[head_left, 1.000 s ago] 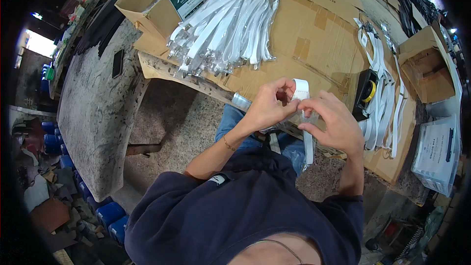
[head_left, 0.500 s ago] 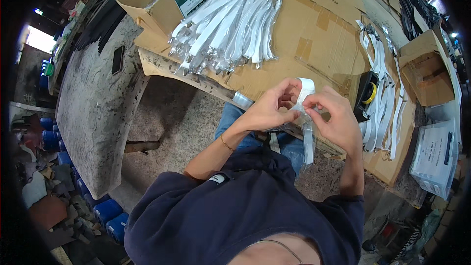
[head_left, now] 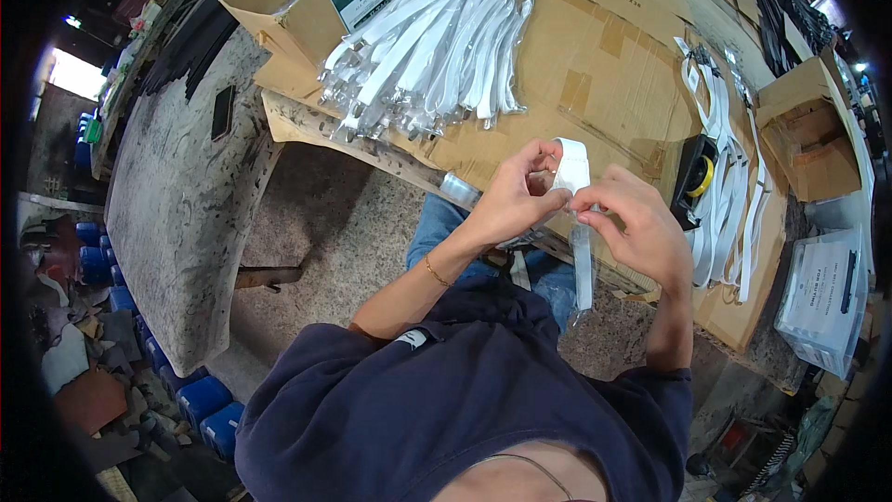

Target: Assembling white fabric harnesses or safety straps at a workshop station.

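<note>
A white strap (head_left: 573,167) bends into a loop above my fingers, and its lower part hangs down inside a narrow clear plastic sleeve (head_left: 583,270). My left hand (head_left: 520,193) grips the strap from the left, thumb against fingers. From the right, my right hand (head_left: 632,221) pinches between thumb and forefinger where strap and sleeve meet. Both hands are over the near edge of the cardboard-covered table (head_left: 604,65). Beyond them lies a big heap of white straps in clear sleeves (head_left: 446,37). Bare white straps (head_left: 720,167) are laid out at the right.
A black tape dispenser with a yellow ring (head_left: 697,178) stands right of my hands. An open carton (head_left: 269,14) is at the back left, another box (head_left: 808,135) at the right above a clear plastic bin (head_left: 822,297). A phone (head_left: 223,112) lies on the grey side table (head_left: 186,204).
My left hand has shifted slightly up, and the strap's loop has risen and turned to show a broader white face. My right hand stays pinched near the sleeve's top.
</note>
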Demonstrator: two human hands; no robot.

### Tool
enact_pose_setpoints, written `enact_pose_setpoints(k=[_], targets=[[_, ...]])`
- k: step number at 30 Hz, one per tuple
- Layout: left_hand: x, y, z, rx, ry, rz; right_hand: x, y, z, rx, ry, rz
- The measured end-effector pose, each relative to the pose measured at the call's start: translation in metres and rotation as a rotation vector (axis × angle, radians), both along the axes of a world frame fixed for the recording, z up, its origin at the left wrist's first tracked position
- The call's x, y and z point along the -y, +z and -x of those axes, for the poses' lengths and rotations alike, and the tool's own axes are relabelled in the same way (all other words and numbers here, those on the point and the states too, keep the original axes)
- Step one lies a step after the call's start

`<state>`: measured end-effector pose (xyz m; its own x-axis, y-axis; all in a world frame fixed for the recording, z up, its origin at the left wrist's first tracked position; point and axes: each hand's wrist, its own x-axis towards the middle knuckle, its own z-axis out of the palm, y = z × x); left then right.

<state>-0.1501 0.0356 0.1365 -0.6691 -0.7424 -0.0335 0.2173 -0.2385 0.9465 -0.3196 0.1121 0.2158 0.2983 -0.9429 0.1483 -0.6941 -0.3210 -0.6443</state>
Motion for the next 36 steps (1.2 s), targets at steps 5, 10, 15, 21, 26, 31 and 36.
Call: enact_pose_setpoints(k=[5, 10, 15, 21, 26, 31, 36], targets=[[0.004, -0.001, 0.0, 0.0, -0.031, 0.016, 0.006, 0.0, 0.001, 0.039, 0.007, 0.004], [0.007, 0.005, -0.001, 0.043, -0.112, 0.04, 0.01, -0.013, -0.004, 0.097, -0.11, 0.189], [0.006, 0.005, -0.005, -0.004, -0.11, -0.076, -0.003, -0.026, 0.021, 0.48, -0.359, -0.011], [0.006, -0.003, -0.006, -0.054, -0.111, -0.07, -0.004, -0.043, 0.027, 0.722, -0.274, -0.389], [0.005, 0.006, -0.005, 0.04, -0.137, -0.011, 0.0, -0.04, 0.02, 0.601, -0.348, -0.309], [0.003, 0.014, -0.003, 0.163, -0.108, 0.104, -0.003, -0.043, 0.003, 0.67, -0.427, -0.226], [-0.006, 0.023, -0.004, 0.301, 0.096, 0.308, -0.006, -0.038, -0.005, 0.604, -0.434, -0.195]])
